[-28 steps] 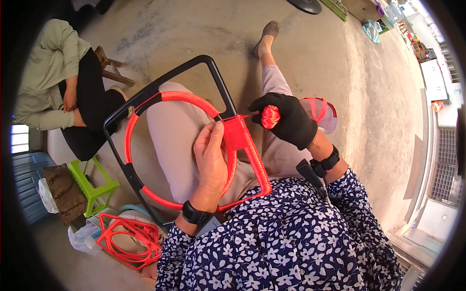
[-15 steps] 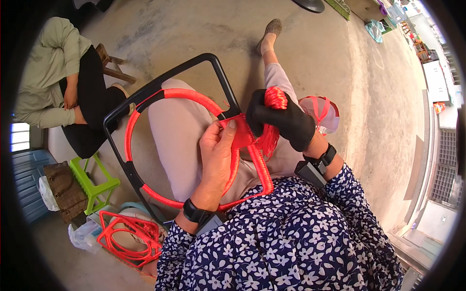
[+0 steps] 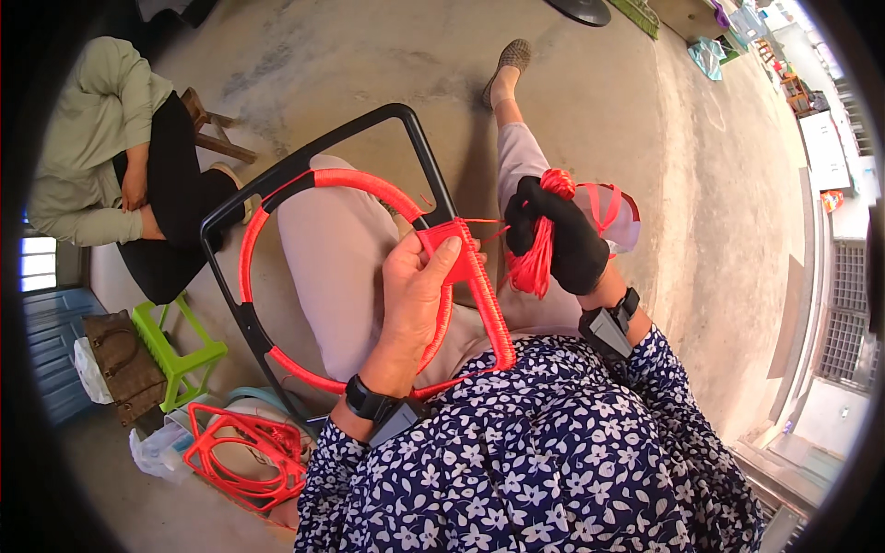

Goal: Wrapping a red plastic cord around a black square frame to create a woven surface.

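Visibly 1 skein [image 3: 532,267], 1 gloved hand [image 3: 575,240]

Pale-green-topped, black-trousered person [image 3: 101,120] sat upper left, brown wooden stool [image 3: 224,147] just beside. Below: bright green plastic stool [image 3: 159,339], brown patterned handbag [image 3: 120,359] right next to it, crumpled white plastic bag [image 3: 89,371] at the handbag's left side, blue panelled door [image 3: 55,341] farther left. Grey-tan concrete floor [image 3: 369,55] ran throughout. Top edge: round black disc-shaped object [image 3: 583,9], partly cut off; green-bristled broom head [image 3: 636,16] near it; light blue plastic bag [image 3: 707,58] farther right. Right side: white rectangular panel [image 3: 823,152], small orange packet [image 3: 831,201] below, grey metal grille [image 3: 841,304] lower still.
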### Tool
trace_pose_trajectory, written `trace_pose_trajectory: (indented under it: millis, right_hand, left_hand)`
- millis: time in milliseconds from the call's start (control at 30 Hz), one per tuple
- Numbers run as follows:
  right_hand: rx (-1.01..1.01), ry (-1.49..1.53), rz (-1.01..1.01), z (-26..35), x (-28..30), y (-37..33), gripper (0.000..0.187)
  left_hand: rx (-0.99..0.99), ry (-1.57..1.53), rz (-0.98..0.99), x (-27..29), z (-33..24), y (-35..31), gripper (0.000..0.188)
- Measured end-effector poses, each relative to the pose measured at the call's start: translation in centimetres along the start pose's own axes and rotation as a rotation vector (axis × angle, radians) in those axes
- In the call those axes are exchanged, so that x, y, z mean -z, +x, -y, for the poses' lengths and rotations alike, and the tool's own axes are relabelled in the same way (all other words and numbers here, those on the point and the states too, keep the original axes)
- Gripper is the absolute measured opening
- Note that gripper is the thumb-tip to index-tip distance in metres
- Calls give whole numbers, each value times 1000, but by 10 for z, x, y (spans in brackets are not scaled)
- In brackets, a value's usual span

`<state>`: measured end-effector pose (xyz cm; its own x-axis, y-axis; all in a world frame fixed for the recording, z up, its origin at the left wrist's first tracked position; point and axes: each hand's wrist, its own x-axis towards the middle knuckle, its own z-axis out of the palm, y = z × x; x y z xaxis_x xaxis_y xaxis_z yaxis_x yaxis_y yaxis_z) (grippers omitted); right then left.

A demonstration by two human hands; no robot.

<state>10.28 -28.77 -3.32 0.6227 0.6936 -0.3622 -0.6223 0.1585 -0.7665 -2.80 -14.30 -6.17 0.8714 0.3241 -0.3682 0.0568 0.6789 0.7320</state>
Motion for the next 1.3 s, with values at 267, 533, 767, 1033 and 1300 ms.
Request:
trace_pose_trajectory:
  millis: [267, 533, 767, 1033, 1300]
  right_hand:
    - [13, -69, 53, -6, 15, -4, 29]
    - [-8, 45, -29, -4, 23, -10, 27]
    - [-4, 84, 3, -8, 49, -22, 24]
    - [264, 148, -333, -14, 220, -46, 29]
    - [732, -600, -830, 32, 171, 311, 46]
  left_hand:
    - [5, 16, -8, -1, 1, -3, 23]
    - [-35, 29, 41, 5, 3, -1, 23]
    - [-40, 9, 32, 8, 7, 0, 23]
    - [-83, -96, -250, 5, -4, -4, 16]
    - [-25, -187, -177, -22, 7, 15, 12]
